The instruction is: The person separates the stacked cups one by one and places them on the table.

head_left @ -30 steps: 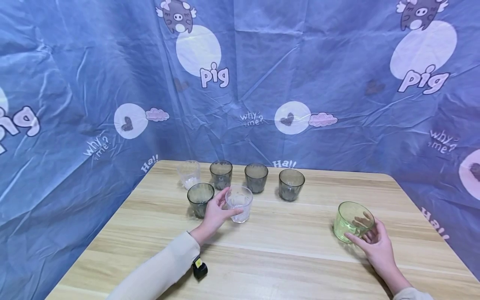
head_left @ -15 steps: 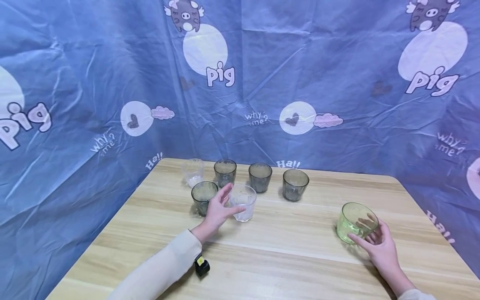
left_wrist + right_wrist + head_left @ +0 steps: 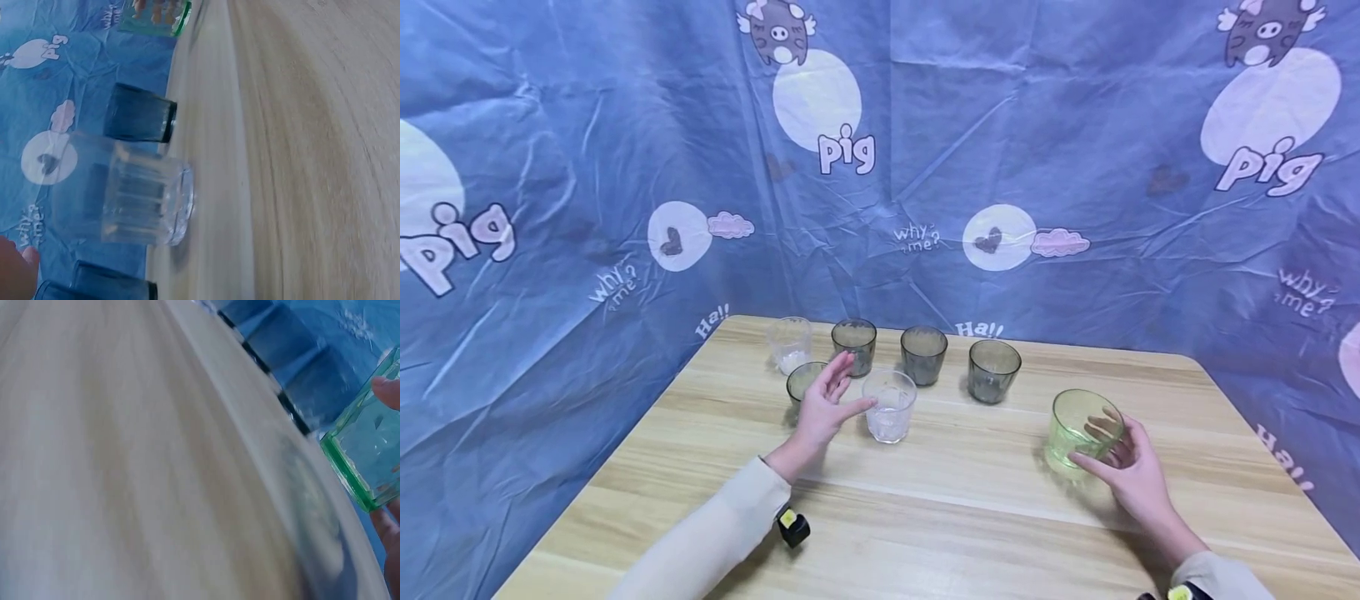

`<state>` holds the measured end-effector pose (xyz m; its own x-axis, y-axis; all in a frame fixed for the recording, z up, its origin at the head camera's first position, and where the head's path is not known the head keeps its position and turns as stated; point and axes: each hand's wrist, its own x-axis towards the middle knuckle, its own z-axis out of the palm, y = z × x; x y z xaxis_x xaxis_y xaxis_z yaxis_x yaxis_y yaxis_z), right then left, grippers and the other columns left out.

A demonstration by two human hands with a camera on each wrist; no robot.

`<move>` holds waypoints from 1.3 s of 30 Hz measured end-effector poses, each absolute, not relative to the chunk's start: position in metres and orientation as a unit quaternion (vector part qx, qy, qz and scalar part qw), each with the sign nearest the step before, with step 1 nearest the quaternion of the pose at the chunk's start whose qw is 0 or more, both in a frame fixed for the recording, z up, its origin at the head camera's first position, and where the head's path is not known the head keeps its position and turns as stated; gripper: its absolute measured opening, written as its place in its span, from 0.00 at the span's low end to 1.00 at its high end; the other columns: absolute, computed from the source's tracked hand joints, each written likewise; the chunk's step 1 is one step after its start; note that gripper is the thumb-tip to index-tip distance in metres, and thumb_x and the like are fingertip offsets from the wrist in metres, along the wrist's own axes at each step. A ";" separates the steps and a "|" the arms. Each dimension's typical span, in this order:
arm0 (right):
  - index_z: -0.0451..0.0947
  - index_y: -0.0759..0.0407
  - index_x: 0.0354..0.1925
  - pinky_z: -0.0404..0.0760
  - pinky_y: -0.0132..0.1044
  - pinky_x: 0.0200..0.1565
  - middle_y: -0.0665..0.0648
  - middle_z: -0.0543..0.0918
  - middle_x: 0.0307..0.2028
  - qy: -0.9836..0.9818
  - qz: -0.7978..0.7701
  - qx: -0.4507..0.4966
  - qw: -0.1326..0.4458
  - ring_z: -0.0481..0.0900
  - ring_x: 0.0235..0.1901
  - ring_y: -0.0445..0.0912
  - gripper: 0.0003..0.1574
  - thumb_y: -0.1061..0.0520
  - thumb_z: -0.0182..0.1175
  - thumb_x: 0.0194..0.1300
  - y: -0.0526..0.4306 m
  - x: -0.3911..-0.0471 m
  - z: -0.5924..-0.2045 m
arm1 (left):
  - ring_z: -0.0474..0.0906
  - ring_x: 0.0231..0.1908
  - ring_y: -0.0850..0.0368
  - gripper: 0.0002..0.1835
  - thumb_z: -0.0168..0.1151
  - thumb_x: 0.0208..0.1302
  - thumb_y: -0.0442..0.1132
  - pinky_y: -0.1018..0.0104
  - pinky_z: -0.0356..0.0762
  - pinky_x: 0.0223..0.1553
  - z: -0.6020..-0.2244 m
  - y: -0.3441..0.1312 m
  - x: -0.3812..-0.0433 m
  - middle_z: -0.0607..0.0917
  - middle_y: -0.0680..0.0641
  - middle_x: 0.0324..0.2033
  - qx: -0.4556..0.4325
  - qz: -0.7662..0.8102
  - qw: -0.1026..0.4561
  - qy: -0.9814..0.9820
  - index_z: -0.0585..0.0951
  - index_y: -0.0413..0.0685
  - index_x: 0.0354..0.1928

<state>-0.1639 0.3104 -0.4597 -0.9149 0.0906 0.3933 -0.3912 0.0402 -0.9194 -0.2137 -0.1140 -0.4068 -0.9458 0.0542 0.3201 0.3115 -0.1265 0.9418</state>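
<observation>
My right hand [image 3: 1138,479] grips a green glass [image 3: 1067,433] from its right side, thumb in front and fingers behind, seen through the wall. In the right wrist view the green glass [image 3: 365,450] is off the wooden table, its shadow lying below it. My left hand [image 3: 822,410] is beside a clear glass [image 3: 891,417], thumb and fingers spread, with the thumb tip near the glass's left side. The clear glass [image 3: 140,197] stands upright on the table in the left wrist view. Behind the left hand a smoky grey glass [image 3: 803,379] is partly hidden.
Along the table's back stand another clear glass [image 3: 792,350] and three grey glasses: a left one [image 3: 854,346], a middle one [image 3: 923,358] and a right one [image 3: 992,375]. A blue patterned curtain [image 3: 917,183] hangs behind the wooden table [image 3: 955,517].
My left hand has let go of the clear glass and drawn back slightly left, leaving it standing. My right hand has lifted the green glass and carried it a little left.
</observation>
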 end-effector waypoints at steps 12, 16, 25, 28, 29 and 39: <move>0.61 0.58 0.65 0.75 0.20 0.53 0.41 0.79 0.53 -0.715 0.676 0.125 0.127 0.78 0.51 0.33 0.48 0.79 0.67 0.50 0.263 -0.179 -0.453 | 0.59 0.70 0.39 0.42 0.62 0.56 0.18 0.55 0.65 0.69 -0.392 -0.148 -0.202 0.63 0.31 0.70 -0.104 -0.765 0.112 -0.625 0.55 0.28 0.73; 0.58 0.65 0.67 0.74 0.20 0.54 0.43 0.78 0.54 -0.730 0.664 0.118 0.108 0.78 0.52 0.33 0.50 0.77 0.69 0.49 0.251 -0.183 -0.455 | 0.60 0.70 0.39 0.41 0.60 0.58 0.18 0.67 0.71 0.64 -0.389 -0.163 -0.196 0.64 0.32 0.70 -0.092 -0.763 0.126 -0.627 0.56 0.29 0.73; 0.54 0.73 0.69 0.73 0.19 0.54 0.77 0.69 0.61 -0.753 0.645 0.104 0.076 0.76 0.51 0.31 0.54 0.75 0.71 0.49 0.223 -0.195 -0.454 | 0.70 0.63 0.56 0.39 0.56 0.61 0.19 0.69 0.71 0.63 -0.389 -0.189 -0.181 0.69 0.38 0.67 -0.060 -0.760 0.146 -0.630 0.55 0.30 0.74; 0.55 0.73 0.68 0.74 0.21 0.54 0.76 0.70 0.60 -0.750 0.649 0.110 0.072 0.77 0.50 0.32 0.54 0.76 0.71 0.48 0.215 -0.200 -0.455 | 0.73 0.60 0.63 0.39 0.56 0.61 0.18 0.73 0.73 0.60 -0.390 -0.197 -0.175 0.74 0.46 0.63 -0.049 -0.761 0.153 -0.628 0.55 0.30 0.74; 0.55 0.73 0.68 0.75 0.21 0.54 0.75 0.71 0.60 -0.748 0.650 0.112 0.069 0.77 0.50 0.32 0.54 0.76 0.71 0.47 0.213 -0.201 -0.456 | 0.73 0.59 0.64 0.39 0.56 0.61 0.18 0.73 0.72 0.60 -0.391 -0.199 -0.173 0.75 0.47 0.62 -0.047 -0.760 0.156 -0.629 0.54 0.30 0.74; 0.56 0.68 0.69 0.75 0.24 0.55 0.73 0.71 0.62 -0.751 0.650 0.113 0.036 0.77 0.55 0.42 0.55 0.72 0.73 0.49 0.193 -0.215 -0.455 | 0.73 0.60 0.61 0.38 0.56 0.64 0.19 0.75 0.72 0.60 -0.397 -0.213 -0.160 0.78 0.59 0.55 -0.020 -0.760 0.172 -0.626 0.54 0.29 0.74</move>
<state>-0.2146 0.1933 -0.4554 -0.9721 -0.1224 0.2002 -0.2157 0.1295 -0.9678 -0.1596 -0.2127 -0.3969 -0.9397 -0.2367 0.2469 0.2876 -0.1557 0.9450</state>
